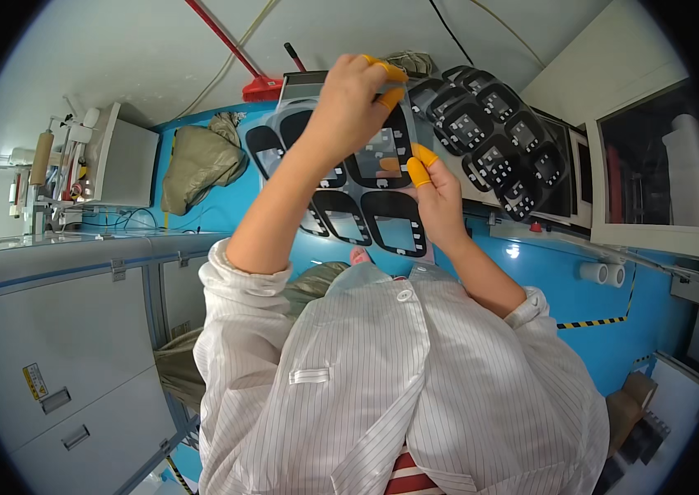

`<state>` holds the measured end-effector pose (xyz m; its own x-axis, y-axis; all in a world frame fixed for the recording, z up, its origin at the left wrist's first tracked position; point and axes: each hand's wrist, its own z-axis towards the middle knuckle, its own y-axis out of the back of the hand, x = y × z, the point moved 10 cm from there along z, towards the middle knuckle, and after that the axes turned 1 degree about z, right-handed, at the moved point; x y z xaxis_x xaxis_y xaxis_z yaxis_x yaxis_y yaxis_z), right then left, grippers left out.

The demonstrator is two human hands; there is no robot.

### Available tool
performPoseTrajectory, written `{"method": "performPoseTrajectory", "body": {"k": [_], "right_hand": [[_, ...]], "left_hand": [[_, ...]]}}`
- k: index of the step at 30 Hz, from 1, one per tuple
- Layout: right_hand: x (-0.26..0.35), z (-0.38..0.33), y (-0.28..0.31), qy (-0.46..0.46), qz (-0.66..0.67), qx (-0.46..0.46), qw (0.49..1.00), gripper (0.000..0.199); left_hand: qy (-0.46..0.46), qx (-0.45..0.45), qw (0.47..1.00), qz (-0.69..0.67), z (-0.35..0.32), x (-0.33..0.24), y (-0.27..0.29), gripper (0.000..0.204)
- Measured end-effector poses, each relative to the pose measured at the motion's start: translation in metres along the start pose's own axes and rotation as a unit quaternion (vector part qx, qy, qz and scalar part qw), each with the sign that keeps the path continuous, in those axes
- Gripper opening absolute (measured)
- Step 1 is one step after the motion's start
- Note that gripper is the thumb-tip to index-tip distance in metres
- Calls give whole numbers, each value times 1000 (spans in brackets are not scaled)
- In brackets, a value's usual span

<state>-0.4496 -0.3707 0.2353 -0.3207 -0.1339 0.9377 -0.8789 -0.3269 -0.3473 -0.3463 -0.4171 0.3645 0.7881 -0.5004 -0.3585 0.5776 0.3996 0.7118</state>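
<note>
A clear sheet printed with several black rounded frames [376, 197] is held up in front of me. My left hand [353, 103], wearing yellow finger cots, reaches across to the sheet's far right corner and pinches it there. Lower down, my right hand [442, 196] grips the right edge between thumb and finger, also in yellow cots. The windows in the frames are see-through, with small white marks along the black borders. Just to the right lies another sheet of black rounded panels [498, 136] with many small white marks, on a dark surface.
A red broom [262, 87] leans at the back wall. An olive cloth bundle [201, 161] sits on the blue floor. Grey cabinets [61, 330] stand at left, a glass-fronted white cabinet [654, 165] at right. White rolls [602, 274] lie near a yellow-black floor stripe [593, 322].
</note>
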Motion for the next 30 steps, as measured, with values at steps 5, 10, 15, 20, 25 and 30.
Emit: {"method": "performPoseTrajectory", "body": {"k": [5, 10, 15, 20, 25, 30], "right_hand": [[40, 9, -6, -35, 68, 75, 994, 29], [46, 13, 9, -136, 156, 91, 974, 27], [47, 19, 10, -98, 126, 125, 979, 26], [-4, 48, 31, -122, 52, 112, 985, 24], [-36, 120, 94, -261, 228, 207, 915, 28], [-7, 212, 396, -153, 208, -70, 963, 30]], "left_hand": [[-104, -54, 987, 107, 23, -32, 26, 19], [-113, -95, 982, 113, -20, -67, 21, 29], [25, -34, 997, 60, -55, -80, 12, 33], [124, -30, 984, 123, -103, -96, 36, 27], [251, -88, 925, 273, -246, -107, 103, 17], [516, -416, 573, 482, -525, -171, 258, 12]]}}
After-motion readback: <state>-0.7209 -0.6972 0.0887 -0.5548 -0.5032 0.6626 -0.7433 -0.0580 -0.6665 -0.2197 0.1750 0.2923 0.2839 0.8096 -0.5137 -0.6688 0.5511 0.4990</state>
